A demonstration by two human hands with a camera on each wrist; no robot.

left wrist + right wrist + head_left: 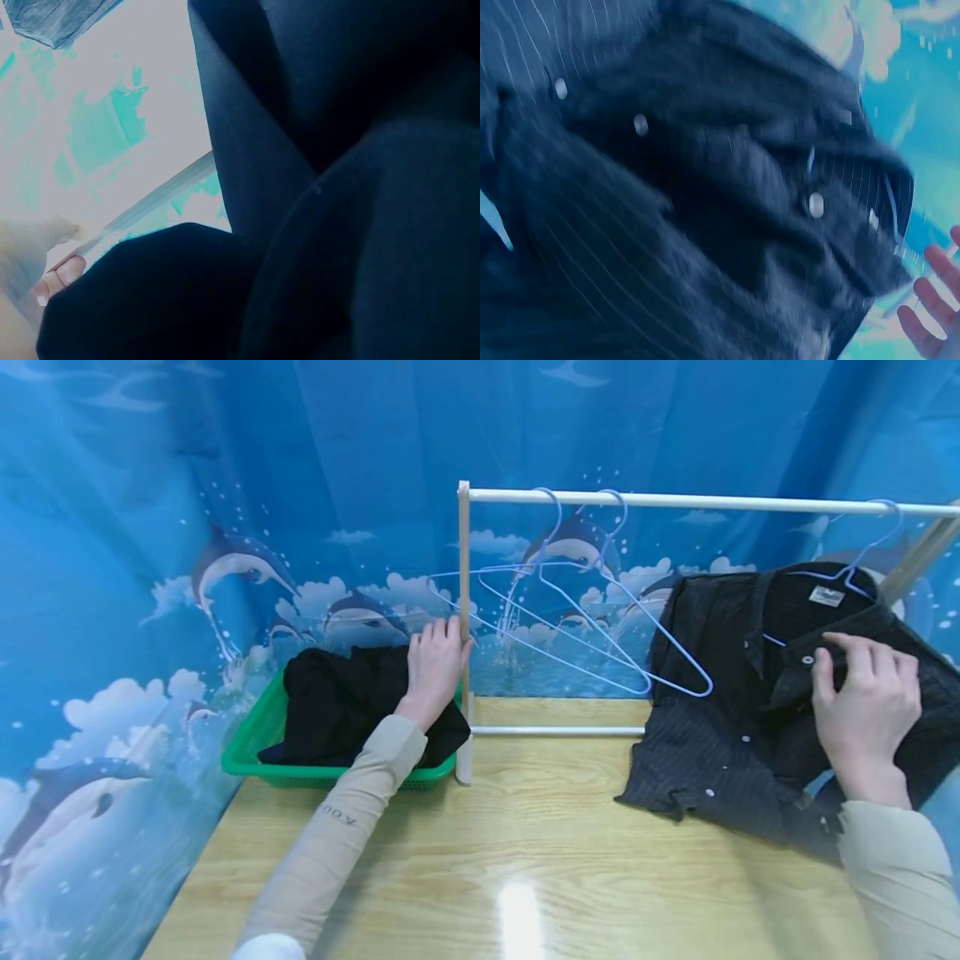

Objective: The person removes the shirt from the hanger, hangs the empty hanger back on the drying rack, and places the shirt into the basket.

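Note:
My left hand (435,668) grips the left wooden post (464,568) of a clothes rack, above a green basket (247,735). The post runs between thumb and finger in the left wrist view. Black cloth (337,702) is heaped in the basket and fills much of that view. On the rack's right side a dark pinstriped shirt (712,727) hangs from a light blue hanger (862,564), its front unbuttoned. My right hand (870,710) is in front of the shirt near the collar, fingers loosely bent and holding nothing; its fingers (934,300) show beside the collar in the right wrist view.
Two bare blue hangers (558,602) hang toward the left of the white top rail (675,502). A lower white rail (558,731) runs close above the wooden table (585,827). Behind everything hangs a blue dolphin-print curtain (375,460).

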